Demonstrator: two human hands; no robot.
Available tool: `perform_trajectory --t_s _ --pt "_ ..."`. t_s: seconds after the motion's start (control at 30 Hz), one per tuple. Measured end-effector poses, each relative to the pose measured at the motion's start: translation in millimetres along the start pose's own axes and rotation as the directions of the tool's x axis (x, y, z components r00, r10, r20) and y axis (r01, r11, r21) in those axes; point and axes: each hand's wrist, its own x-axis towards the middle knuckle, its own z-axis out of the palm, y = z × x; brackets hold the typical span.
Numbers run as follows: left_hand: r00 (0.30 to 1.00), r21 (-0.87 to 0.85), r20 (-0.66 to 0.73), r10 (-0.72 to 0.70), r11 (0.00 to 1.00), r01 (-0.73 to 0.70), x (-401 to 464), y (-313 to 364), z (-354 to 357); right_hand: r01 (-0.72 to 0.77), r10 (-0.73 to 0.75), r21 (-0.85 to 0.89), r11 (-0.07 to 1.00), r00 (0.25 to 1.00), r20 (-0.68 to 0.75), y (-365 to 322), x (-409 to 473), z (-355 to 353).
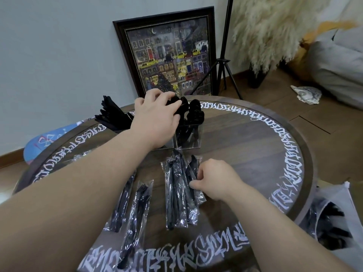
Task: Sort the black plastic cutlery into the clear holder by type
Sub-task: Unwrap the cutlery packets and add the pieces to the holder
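Right hand (214, 179) pinching clear-wrapped black plastic cutlery packets (181, 193), long axis pointing away toward clear acrylic holder (186, 138) just beyond on round dark wooden bench (255, 138). Left hand (157, 116) at holder, grasping black spoons (193, 110).

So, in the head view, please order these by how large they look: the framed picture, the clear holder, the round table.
1. round table, largest
2. framed picture
3. clear holder, smallest

The picture stands farther from the camera, so its true size against the holder is unsure.
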Motion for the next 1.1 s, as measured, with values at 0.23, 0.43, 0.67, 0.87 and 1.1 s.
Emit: perform_trajectory --t_s 0.23,0.43,0.67,0.87,1.1 --pt "0.998 -0.021 -0.067 -0.024 1.0 0.022 -21.3 -0.8 1.5 0.003 0.0 0.049 0.999 0.999 -0.05 1.8 -3.9 -6.4" --pt "0.982 -0.171 -0.166 -0.088 0.983 0.059 -63.4 9.2 -3.1 -0.005 0.053 0.22 0.976 0.977 -0.209 0.3 -14.1 -24.1" --pt "0.971 -0.257 0.049 -0.235 0.936 0.24 -116.7 22.8 2.6 0.063 0.049 0.338 0.939 0.949 -0.313 0.0 -28.0 -31.8" --pt "0.887 -0.571 0.18 -0.426 0.689 0.447 -129.8 23.2 5.9 0.142 0.02 0.624 0.768 0.969 -0.244 -4.1 -36.6 -28.6" --pt "0.806 -0.849 0.405 -0.431 0.151 0.507 -123.1 27.5 -1.7 0.191 -0.052 0.709 0.679 0.975 -0.214 -13.3 -33.3 -24.5"
